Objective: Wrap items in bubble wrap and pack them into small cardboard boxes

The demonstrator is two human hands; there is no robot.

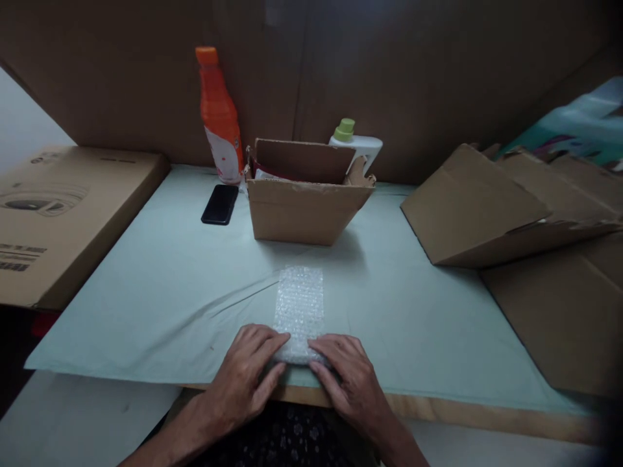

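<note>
A strip of clear bubble wrap (300, 298) lies on the pale green cloth, its far end flat and its near end rolled or folded into a thicker bundle at the table's front edge. My left hand (253, 363) grips the left end of that bundle, thumb on the near side and fingers over the top. On the right end my right hand (348, 370) holds it the same way. Whether anything is wrapped inside cannot be made out.
An open cardboard box (296, 211) stands beyond the wrap. Behind are an orange bottle (221, 123) and a white bottle with a green cap (345, 133). A black phone (220, 205) lies left. Cardboard boxes flank the cloth: one flat (73, 227), others (477, 207) at right.
</note>
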